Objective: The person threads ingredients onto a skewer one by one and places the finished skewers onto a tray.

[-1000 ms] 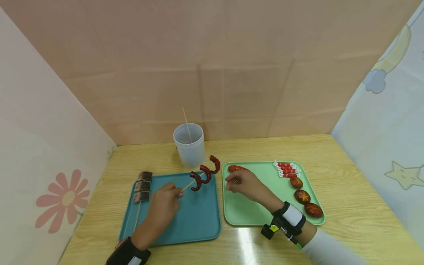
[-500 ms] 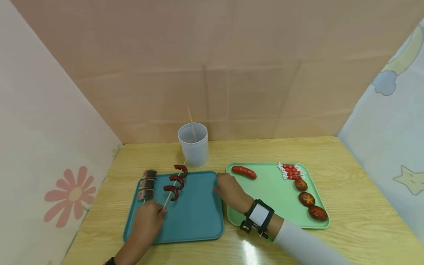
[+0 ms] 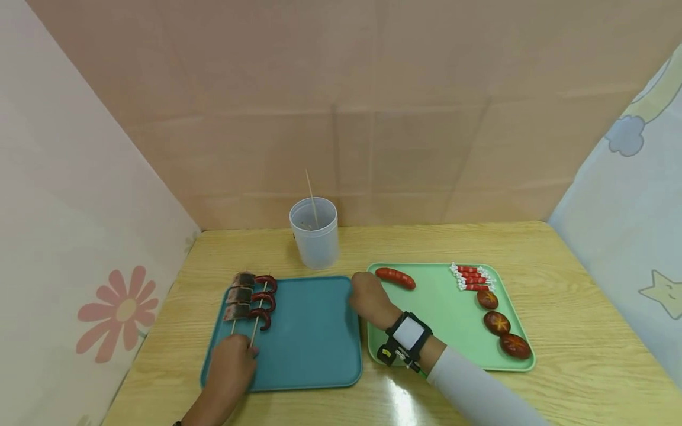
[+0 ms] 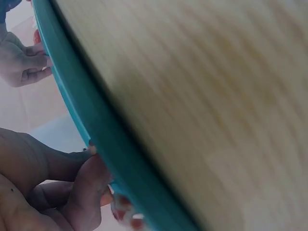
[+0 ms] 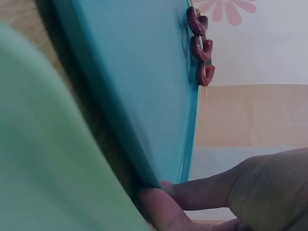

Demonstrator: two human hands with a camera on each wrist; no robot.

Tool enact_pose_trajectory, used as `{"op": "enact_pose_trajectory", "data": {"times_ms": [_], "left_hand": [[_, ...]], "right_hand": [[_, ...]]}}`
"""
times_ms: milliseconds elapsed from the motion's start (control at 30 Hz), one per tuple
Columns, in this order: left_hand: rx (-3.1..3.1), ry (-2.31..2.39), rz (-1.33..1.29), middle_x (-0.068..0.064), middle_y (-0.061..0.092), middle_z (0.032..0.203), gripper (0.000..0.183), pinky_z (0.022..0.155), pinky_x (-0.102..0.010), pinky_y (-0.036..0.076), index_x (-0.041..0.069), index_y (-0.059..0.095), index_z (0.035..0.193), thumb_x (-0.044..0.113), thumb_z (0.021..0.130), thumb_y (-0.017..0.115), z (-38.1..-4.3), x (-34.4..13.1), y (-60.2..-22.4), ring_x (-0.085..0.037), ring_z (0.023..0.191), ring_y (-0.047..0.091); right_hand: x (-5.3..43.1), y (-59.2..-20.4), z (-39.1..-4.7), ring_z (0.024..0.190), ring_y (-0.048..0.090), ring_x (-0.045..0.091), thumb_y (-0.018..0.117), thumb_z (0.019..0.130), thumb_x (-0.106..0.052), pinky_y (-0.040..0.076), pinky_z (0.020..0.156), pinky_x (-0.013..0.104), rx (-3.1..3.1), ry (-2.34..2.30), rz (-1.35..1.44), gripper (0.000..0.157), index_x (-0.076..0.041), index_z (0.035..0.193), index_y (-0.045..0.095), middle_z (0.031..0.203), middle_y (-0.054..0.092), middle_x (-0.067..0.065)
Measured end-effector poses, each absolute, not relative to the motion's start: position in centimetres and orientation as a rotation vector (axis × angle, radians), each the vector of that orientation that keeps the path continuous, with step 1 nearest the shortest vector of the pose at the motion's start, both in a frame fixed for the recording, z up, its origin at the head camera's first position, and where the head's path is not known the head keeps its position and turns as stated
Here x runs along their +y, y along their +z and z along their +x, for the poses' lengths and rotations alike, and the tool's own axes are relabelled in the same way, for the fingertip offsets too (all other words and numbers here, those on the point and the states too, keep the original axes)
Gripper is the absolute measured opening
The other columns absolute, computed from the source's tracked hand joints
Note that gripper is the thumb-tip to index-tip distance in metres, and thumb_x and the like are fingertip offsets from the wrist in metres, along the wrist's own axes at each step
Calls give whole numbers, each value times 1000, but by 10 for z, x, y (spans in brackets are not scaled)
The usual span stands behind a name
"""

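Observation:
My left hand (image 3: 231, 362) pinches the bare lower end of a skewer (image 3: 254, 333) at the left of the blue tray (image 3: 306, 340). Three dark red tentacle pieces (image 3: 263, 300) are threaded on it. They lie close beside the other skewer's fish-like pieces (image 3: 238, 294), which have dark skin. My right hand (image 3: 371, 300) grips the blue tray's right edge near its far corner. In the right wrist view, the thumb (image 5: 207, 192) lies over the rim, with a finger against its outer side. My left fingers (image 4: 89, 187) show near the tray rim in the left wrist view, where the skewer is mostly hidden.
A green tray (image 3: 442, 331) stands to the right with a red sausage (image 3: 396, 277), several red-and-white sticks (image 3: 472, 277) and three brown mushrooms (image 3: 497, 323). Behind the blue tray is a whitish plastic cup (image 3: 317, 239) holding a thin stick (image 3: 311, 198). Walls close off the back and sides.
The left hand has brought the tentacle skewer down and left, from above the tray to beside the fish skewer. The right hand has moved left from near the sausage onto the blue tray's edge.

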State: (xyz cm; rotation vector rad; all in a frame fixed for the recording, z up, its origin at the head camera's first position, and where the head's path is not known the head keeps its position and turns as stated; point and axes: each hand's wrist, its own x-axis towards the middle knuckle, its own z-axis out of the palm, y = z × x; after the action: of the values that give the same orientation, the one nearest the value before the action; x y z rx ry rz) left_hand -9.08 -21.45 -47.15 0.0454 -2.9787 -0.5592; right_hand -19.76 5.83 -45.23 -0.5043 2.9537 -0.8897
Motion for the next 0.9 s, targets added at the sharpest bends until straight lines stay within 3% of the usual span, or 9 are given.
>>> {"op": "enact_pose_trajectory", "data": {"times_ms": [367, 533, 633, 733, 833, 900], "left_hand": [[-3071, -398, -5, -12, 58, 60, 25, 45, -44, 50, -4, 58, 78, 6, 71, 80, -89, -218, -465, -34, 57, 63], [-3115, -359, -13, -15, 62, 67, 33, 47, -44, 51, -9, 60, 87, 10, 71, 81, -92, -214, -459, -33, 59, 63], [-3104, -362, 0, -21, 65, 74, 48, 45, -41, 50, -17, 60, 101, 14, 72, 82, -97, -209, -452, -32, 59, 63], [-3002, -348, -16, -23, 66, 78, 57, 41, -39, 47, -18, 58, 113, 20, 76, 80, -105, -202, -443, -30, 56, 62], [-2853, -413, -33, -21, 66, 83, 54, 41, -39, 46, -11, 58, 117, 25, 81, 76, -119, -193, -435, -29, 56, 61], [-2790, -550, -40, -21, 66, 90, 54, 47, -42, 49, -7, 53, 124, 27, 86, 71, -130, -187, -430, -31, 64, 63]], "right_hand": [[57, -452, -200, 49, 32, 12, 47, 66, 16, 27, 42, 21, 2898, -898, -480, 33, -13, 57, 35, 59, 26, -3], [57, -451, -199, 47, 31, 11, 53, 66, 15, 26, 41, 21, 2886, -892, -458, 37, -14, 55, 33, 58, 26, -3], [58, -450, -199, 47, 34, 12, 59, 68, 12, 28, 42, 21, 2874, -881, -458, 37, -13, 55, 36, 58, 28, -3], [60, -447, -200, 49, 39, 13, 65, 72, 8, 32, 43, 22, 2886, -901, -466, 28, -8, 61, 45, 59, 35, -1], [60, -441, -205, 54, 48, 14, 67, 79, 4, 40, 47, 24, 2947, -983, -506, 9, 1, 80, 58, 66, 51, 4], [59, -435, -212, 62, 55, 15, 69, 83, -2, 47, 54, 25, 2988, -1055, -541, 14, 5, 94, 62, 75, 60, 7]]}}
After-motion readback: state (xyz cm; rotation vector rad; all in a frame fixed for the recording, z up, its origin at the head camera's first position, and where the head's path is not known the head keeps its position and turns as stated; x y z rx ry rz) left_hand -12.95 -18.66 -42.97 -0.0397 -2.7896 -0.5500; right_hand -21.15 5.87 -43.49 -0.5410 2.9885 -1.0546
